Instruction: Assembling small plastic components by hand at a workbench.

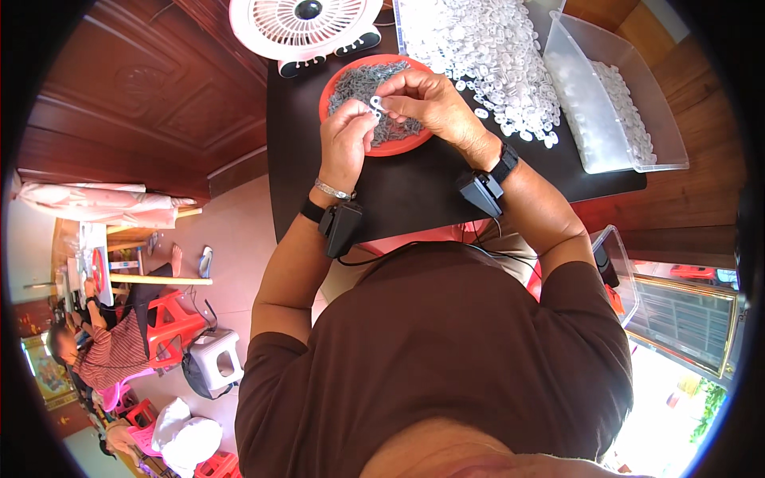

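Over a red bowl (326, 102) filled with small grey screw-like pieces, my two hands meet fingertip to fingertip. A small white plastic piece with a round hole (376, 103) shows between them. My left hand (344, 142) pinches the piece from below, its fingers closed. From the upper right my right hand (430, 102) reaches in, thumb and forefinger closed at the same piece. Whether a grey piece is also between the fingertips is too small to tell. A large heap of similar white plastic pieces (510, 80) lies just beyond my right hand.
A white fan (307, 32) stands at the back left of the black table (307, 171). A clear plastic bin (578, 119) with more white pieces sits at the right. Far left, another person (111, 350) sits by red stools (171, 327). Straps with black boxes circle both my wrists.
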